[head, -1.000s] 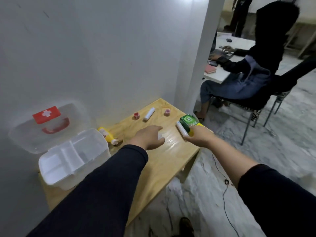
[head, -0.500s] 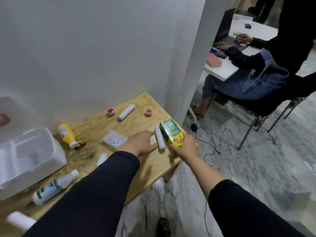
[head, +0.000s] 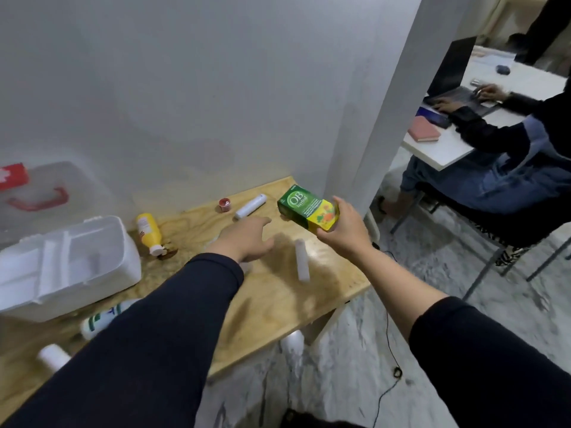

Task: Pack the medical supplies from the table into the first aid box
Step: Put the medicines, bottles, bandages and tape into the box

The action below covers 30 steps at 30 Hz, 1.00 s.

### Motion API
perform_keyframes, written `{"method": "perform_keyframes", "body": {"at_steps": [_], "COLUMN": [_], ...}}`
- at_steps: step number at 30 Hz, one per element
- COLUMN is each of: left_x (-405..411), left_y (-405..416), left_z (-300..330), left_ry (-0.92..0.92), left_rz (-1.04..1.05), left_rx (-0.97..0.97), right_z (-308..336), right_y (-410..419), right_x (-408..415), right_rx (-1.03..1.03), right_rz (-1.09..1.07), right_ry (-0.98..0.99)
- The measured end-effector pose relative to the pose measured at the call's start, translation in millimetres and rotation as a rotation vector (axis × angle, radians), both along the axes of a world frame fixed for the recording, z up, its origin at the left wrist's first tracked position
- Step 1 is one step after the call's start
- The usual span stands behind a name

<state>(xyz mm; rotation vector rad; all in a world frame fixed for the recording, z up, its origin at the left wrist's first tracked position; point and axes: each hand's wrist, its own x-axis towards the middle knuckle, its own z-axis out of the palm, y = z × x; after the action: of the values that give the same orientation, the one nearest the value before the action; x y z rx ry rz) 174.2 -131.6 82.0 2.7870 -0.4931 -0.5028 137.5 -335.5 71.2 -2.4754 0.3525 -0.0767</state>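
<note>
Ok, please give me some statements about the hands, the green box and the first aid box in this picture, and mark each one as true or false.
1. The right hand holds the green and yellow box above the table. True.
2. The first aid box has its lid closed. False: the lid is open and leans back towards the wall.
3. The left hand grips the white roll. False: the hand is open and empty, and the roll lies apart from it on the table.
4. The yellow bottle lies on its side near the first aid box. True.
5. The green and yellow box is already inside the first aid box. False: it is in the right hand.
</note>
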Motion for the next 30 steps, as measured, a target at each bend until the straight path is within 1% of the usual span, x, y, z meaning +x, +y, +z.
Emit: {"method": "perform_keyframes", "body": {"at_steps": [4, 10, 15, 20, 24, 27, 30], "left_x": [-1, -20, -42, -51, -53, -53, -50], "left_y": [47, 150, 236, 300, 340, 358, 363], "left_z": [20, 34, 31, 16, -1, -11, -17], "left_ry": [-0.049, -0.062, -0.085, -0.099, -0.074, -0.042, -0.049], "left_rz": [0.137, 0.408, 0.522, 0.616, 0.640, 0.586, 0.524], "left_rx": [-0.020, -0.021, 0.015, -0.001, 0.006, 0.035, 0.059], "right_z": [27, 54, 60, 57, 47, 36, 26], "right_y": [46, 145, 230, 301, 343, 364, 378], "right_x": [26, 45, 50, 52, 57, 57, 59], "right_rx": [0.006, 0.041, -0.039, -0.206, -0.383, -0.413, -0.414], "right_rz": [0.145, 0.407, 0.603, 0.725, 0.731, 0.720, 0.715], "right_ry": [-0.068, -0.139, -0.140, -0.130, -0.063, -0.015, 0.025]}}
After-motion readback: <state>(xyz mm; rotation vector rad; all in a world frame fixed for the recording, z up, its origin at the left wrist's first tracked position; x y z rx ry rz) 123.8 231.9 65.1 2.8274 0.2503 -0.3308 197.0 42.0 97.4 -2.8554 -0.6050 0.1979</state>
